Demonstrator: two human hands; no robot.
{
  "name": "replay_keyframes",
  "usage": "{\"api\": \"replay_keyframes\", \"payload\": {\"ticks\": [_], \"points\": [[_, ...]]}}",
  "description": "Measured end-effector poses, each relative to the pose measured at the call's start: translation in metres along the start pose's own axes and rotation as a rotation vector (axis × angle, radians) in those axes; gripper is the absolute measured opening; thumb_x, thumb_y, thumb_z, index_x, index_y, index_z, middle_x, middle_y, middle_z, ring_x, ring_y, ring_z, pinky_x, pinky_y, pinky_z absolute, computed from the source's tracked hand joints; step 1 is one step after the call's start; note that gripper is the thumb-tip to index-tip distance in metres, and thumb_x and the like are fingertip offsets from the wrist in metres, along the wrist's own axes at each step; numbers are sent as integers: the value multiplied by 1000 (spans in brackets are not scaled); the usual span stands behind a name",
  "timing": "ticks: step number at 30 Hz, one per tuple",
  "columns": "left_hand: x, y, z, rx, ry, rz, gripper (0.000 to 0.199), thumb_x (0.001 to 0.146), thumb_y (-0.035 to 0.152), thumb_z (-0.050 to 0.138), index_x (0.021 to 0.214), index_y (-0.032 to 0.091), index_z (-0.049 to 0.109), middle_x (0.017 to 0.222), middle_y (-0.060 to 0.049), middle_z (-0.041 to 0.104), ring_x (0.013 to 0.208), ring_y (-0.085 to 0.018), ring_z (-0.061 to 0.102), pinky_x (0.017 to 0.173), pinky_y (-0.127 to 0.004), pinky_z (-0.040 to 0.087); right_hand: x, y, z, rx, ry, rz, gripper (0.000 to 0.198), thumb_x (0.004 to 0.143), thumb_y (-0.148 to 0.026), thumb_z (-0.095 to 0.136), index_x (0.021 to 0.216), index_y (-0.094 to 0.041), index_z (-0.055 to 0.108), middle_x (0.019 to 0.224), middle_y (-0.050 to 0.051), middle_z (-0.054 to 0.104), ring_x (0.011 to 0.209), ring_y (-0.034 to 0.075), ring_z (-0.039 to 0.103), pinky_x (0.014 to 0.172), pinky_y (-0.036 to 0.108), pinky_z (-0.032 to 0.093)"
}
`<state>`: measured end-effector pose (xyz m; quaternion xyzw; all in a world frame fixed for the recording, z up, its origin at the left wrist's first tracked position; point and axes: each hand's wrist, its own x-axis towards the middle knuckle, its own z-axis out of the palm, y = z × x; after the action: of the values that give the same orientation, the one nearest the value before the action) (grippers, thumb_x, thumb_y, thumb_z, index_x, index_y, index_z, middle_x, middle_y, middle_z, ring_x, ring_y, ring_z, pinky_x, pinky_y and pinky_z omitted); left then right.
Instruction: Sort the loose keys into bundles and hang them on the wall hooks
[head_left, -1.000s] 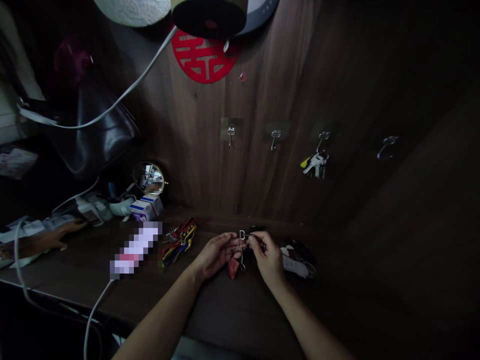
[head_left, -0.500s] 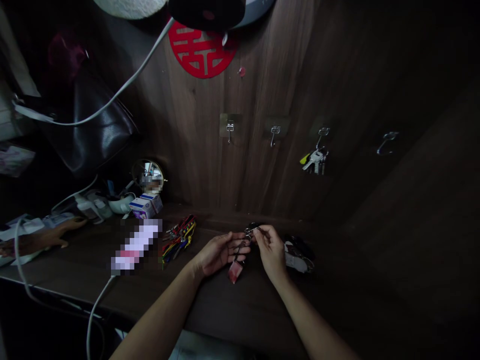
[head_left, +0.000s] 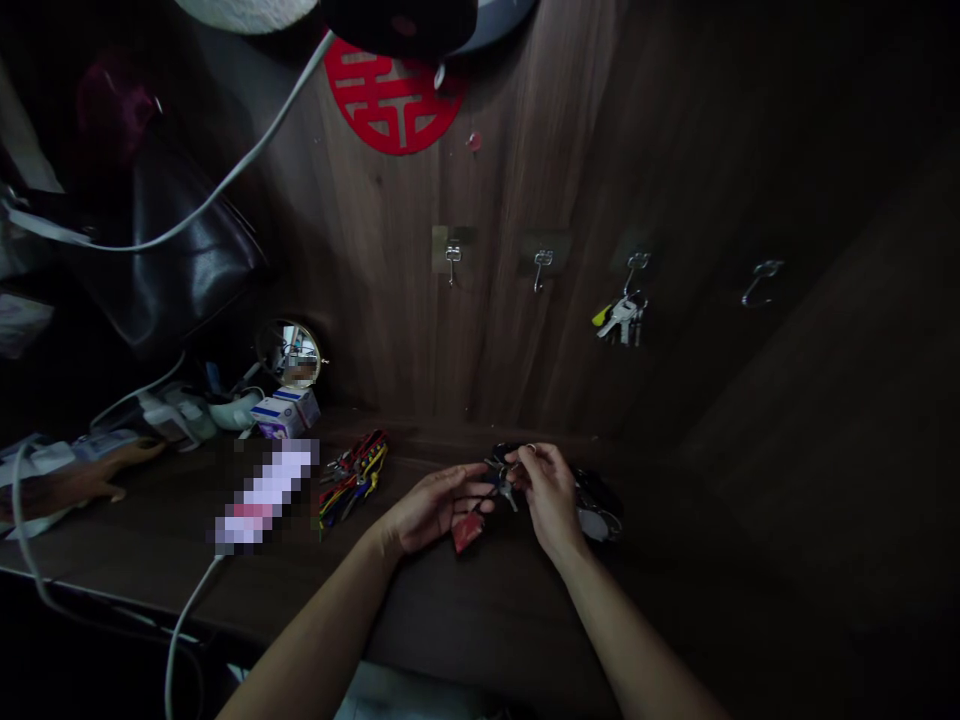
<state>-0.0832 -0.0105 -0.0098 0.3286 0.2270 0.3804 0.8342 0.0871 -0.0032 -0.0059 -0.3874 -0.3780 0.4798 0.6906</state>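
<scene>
A bunch of keys (head_left: 508,494) with a dark strap and a red diamond-shaped pendant (head_left: 468,532) is between my two hands, low over the dark wooden shelf. My right hand (head_left: 549,495) pinches its metal ring at the top with thumb and fingers. Palm up, my left hand (head_left: 439,505) has its fingers stretched out and apart, the keys and strap against the fingertips. The pendant hangs below those fingers. Behind my right hand lies a dark and grey item (head_left: 600,520), partly hidden.
Metal hooks (head_left: 543,270) line the wooden wall; another key bunch (head_left: 624,320) hangs from one. On the shelf (head_left: 427,600) left of me are keys with coloured cords (head_left: 352,478), a pixelated item with a white cable, small boxes (head_left: 285,412) and a round mirror (head_left: 291,355).
My right fingers have shifted to the ring's top, and a silver key now shows below them. The red pendant has turned and tilted. The view has shifted slightly to the right.
</scene>
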Motion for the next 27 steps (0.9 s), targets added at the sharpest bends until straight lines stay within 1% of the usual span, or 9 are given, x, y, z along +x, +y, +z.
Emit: {"api": "replay_keyframes", "payload": {"ticks": [2,5,8,12,15,18,24,27], "points": [[0,0,-1,16,-11,-1,36,82,28,59,115,13,56,103,-13,65,83,-19,64,70,-28,47,2,-5,-2,81,-2,8,28,65,-34,73,77,-21,53,73,-3,67,55,9,59,49,20,46],[-1,0,-1,44,-6,-18,37,81,27,62,116,16,57,106,-13,64,76,-13,62,61,-21,45,4,-13,-6,151,-15,5,27,62,-30,76,79,-20,57,82,-1,67,65,11,62,58,22,50],[-1,1,-1,67,22,-21,37,78,25,65,114,17,59,105,-11,63,70,-9,60,57,-18,42,7,-19,-10,181,1,-21,27,60,-26,78,78,-21,59,83,-1,67,68,11,63,62,23,51],[0,1,-1,91,47,-11,35,77,23,66,111,18,61,109,-9,63,69,-7,58,59,-18,41,13,-25,-15,187,65,-78,28,59,-24,78,79,-21,60,80,-1,68,64,9,61,55,19,47],[1,0,-2,102,64,-3,33,77,22,66,110,19,61,109,-8,63,71,-7,58,62,-18,41,17,-31,-20,188,111,-120,29,59,-22,78,83,-22,61,79,-2,69,73,10,63,52,15,44],[2,0,-1,99,81,-5,32,77,21,66,109,18,61,103,-7,64,72,-7,58,63,-18,41,20,-39,-27,224,127,-126,29,60,-23,78,85,-22,64,80,-2,68,80,11,64,58,16,46],[2,1,4,98,125,-10,31,76,19,66,107,17,62,99,-7,64,72,-9,58,63,-19,41,27,-59,-36,321,82,-88,27,62,-23,76,86,-23,66,75,-3,68,73,11,65,71,25,52],[3,0,4,113,148,-10,31,75,19,67,106,17,62,98,-7,64,72,-9,57,64,-19,41,32,-71,-43,308,84,-121,26,63,-23,76,86,-23,65,76,-3,68,70,11,65,70,27,54]]}}
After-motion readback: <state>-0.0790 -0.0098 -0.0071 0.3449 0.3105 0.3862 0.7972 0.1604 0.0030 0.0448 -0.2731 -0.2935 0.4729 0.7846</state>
